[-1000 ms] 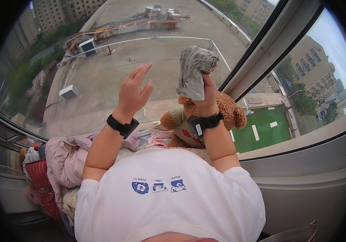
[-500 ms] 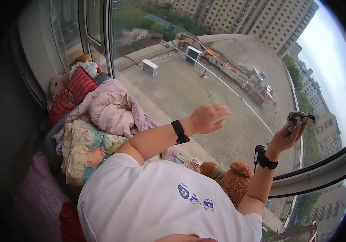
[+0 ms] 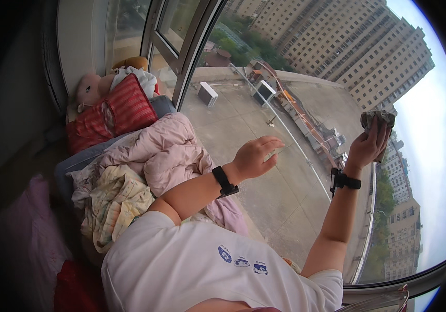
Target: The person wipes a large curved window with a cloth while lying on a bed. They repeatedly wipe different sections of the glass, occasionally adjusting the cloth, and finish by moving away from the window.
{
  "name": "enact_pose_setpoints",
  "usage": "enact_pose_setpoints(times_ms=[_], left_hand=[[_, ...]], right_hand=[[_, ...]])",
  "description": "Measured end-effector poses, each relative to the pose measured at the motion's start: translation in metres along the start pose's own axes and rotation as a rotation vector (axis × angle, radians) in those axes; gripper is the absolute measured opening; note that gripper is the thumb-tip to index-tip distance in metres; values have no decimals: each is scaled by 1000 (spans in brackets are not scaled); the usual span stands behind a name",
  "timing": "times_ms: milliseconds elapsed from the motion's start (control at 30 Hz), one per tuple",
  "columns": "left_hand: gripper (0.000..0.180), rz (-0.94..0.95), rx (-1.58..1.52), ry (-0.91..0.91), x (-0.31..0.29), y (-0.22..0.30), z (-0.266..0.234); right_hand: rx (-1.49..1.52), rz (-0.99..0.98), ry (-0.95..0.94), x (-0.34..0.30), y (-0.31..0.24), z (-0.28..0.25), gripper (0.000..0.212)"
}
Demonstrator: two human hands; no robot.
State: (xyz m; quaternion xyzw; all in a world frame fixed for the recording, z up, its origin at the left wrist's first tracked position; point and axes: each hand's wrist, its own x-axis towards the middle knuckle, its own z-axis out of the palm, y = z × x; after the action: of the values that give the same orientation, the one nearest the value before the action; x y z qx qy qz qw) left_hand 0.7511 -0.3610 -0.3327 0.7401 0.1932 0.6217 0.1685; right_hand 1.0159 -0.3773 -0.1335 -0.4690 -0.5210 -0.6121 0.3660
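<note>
My right hand point(image 3: 367, 148) is raised at the right with a crumpled grey cloth point(image 3: 378, 119) under its fingers. The cloth lies flat against, or very near, the large window pane point(image 3: 285, 208); contact with the glass is hard to tell. My left hand point(image 3: 254, 158) hovers in front of the same pane, fingers loosely bent and the thumb apart, with nothing in it. Each wrist wears a black strap; a small dark device point(image 3: 333, 180) sits on the right one.
Left of me are a pink quilt point(image 3: 173, 151), a patterned yellowish quilt point(image 3: 116, 200), a red striped bag point(image 3: 114, 114) and a pink plush toy point(image 3: 92, 91). A window frame point(image 3: 194, 49) rises behind them. Outside lies a flat roof with tall buildings beyond.
My right hand with the cloth has moved up the window, and the cloth looks more spread. The view has shifted, and the brown teddy bear is now almost wholly hidden behind my body.
</note>
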Motion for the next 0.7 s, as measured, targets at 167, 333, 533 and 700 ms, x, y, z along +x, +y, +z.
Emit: enact_pose_setpoints(times_ms=[167, 333, 533, 700], left_hand=[[30, -118, 30, 111, -19, -84, -87], [29, -255, 135, 170, -32, -152, -178], [30, -347, 161, 225, -42, -221, -219], [28, -426, 144, 244, -60, -262, -226]], right_hand=[[156, -255, -184, 35, -145, 142, 44], [221, -308, -171, 71, -248, 254, 38], [275, -352, -162, 67, -359, 344, 34], [421, -479, -329, -11, -437, 368, 36]])
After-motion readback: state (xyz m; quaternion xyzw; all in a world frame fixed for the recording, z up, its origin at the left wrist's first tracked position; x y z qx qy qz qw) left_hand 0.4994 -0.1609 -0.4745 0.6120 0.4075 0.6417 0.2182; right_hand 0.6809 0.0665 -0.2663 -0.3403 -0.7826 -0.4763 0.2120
